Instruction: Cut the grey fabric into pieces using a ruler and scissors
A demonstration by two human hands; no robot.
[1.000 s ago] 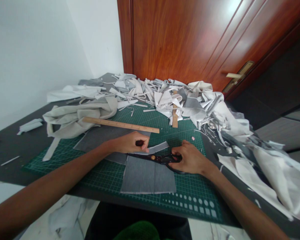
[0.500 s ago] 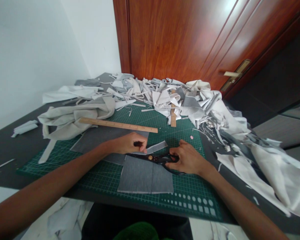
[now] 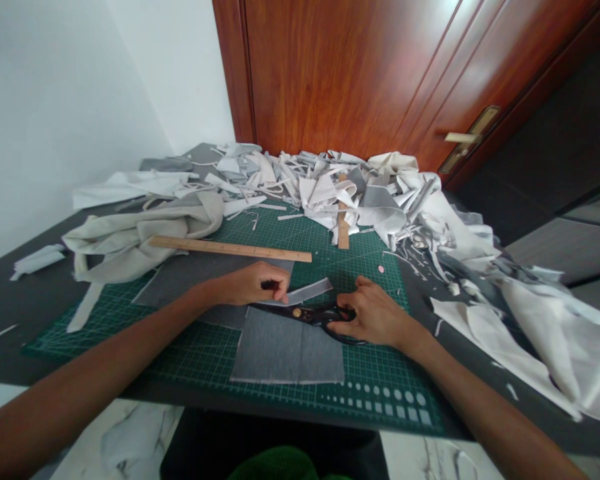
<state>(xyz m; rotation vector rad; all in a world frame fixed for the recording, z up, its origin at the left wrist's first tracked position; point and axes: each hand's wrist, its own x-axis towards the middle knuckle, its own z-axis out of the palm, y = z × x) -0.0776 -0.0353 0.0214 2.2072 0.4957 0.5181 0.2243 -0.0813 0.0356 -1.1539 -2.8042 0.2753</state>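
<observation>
Scissors (image 3: 307,314) between right-hand fingers (image 3: 349,301)

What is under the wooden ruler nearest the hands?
The ruler crosses beige cloth at left and green cutting mat at right. Gray fabric borders its near edge; how far that runs beneath is hidden.

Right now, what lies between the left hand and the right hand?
Black metal scissors and a narrow grey cloth strip; the head view shows both.

Brown door (image 3: 325,73) with brass handle (image 3: 464,139) behind the table (image 3: 20,303), white wall (image 3: 55,100) at left, scraps (image 3: 280,175) heaped along the far side, bunched beige cloth (image 3: 130,237), pale fabric (image 3: 133,437) on the floor (image 3: 93,443)
</observation>
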